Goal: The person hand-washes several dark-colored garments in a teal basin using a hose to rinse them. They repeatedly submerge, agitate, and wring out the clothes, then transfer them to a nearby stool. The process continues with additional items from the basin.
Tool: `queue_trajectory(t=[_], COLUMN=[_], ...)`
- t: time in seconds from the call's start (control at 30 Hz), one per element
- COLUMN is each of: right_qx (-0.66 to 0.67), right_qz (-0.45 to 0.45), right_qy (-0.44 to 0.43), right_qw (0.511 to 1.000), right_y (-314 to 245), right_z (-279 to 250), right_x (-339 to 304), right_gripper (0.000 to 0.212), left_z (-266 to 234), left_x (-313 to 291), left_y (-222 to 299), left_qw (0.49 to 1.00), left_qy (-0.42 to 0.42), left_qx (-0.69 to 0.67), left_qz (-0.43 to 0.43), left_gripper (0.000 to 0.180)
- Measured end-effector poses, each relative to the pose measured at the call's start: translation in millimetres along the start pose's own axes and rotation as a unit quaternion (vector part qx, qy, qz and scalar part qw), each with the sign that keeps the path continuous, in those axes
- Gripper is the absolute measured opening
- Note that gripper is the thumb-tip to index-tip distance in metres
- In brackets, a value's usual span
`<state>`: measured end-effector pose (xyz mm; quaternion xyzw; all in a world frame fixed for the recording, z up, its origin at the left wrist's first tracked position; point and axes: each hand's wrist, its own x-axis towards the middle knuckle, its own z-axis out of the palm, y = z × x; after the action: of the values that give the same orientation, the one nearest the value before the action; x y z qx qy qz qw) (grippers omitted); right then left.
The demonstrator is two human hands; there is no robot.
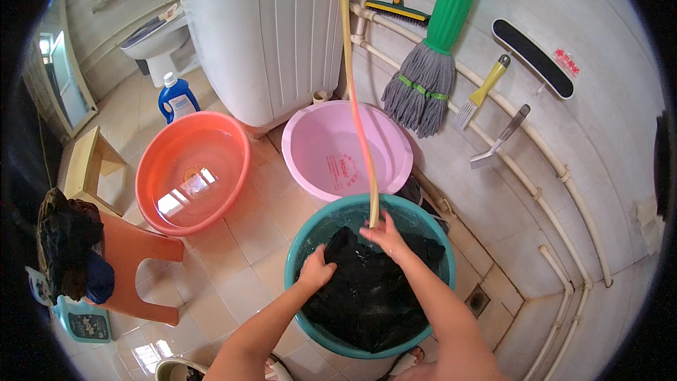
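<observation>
Right hand grasping yellowish hose end above teal basin; left hand touching black cloth, grip unclear

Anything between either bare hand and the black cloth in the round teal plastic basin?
Only the long yellowish hose, ending at the right hand; nothing visible blocks the left hand from the black cloth.

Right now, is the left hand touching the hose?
Apart. The head view shows black cloth lying between the left hand and the hose, whose lower end is at the right hand.
</observation>
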<state>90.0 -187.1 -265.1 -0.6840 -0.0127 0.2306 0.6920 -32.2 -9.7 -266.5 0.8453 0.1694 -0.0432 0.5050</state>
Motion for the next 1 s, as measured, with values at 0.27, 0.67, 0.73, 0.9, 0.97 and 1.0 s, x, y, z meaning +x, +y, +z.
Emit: queue_trajectory(t=[0.27,0.67,0.73,0.9,0.97,1.0], right_qx=[-0.4,-0.229,-0.251,-0.357,-0.366,-0.379], right_qz=[0.046,-0.185,-0.182,-0.254,-0.259,-0.22], right_qy=[-0.087,0.041,-0.018,0.01,0.023,0.043], right_qw=[0.911,0.955,0.951,0.899,0.894,0.898], right_y=[25.4,29.3,-2.3,-32.1,-30.6,-24.7], right_z=[0.4,52.6,79.7,104.5,97.6,96.2], right_x=[-65.3,-85.4,-108.8,-117.5,-106.1,-98.9], right_gripper=[0.068,0.031,0.028,0.023,0.028,0.032], left_z=[33.3,41.1,30.4,70.0,92.1,106.2], left_x=[16.6,19.0,7.6,16.2,24.4,30.5], left_y=[-3.5,9.7,26.7,-27.5,-58.1,-78.3], left_qw=[0.987,0.745,0.798,0.793,0.797,0.801], left_qy=[-0.062,-0.17,-0.098,-0.066,-0.029,-0.001], left_qx=[-0.129,-0.596,-0.54,-0.562,-0.564,-0.563], left_qz=[-0.077,-0.245,-0.25,-0.224,-0.214,-0.206], left_gripper=[0.071,0.072,0.071,0.062,0.059,0.057])
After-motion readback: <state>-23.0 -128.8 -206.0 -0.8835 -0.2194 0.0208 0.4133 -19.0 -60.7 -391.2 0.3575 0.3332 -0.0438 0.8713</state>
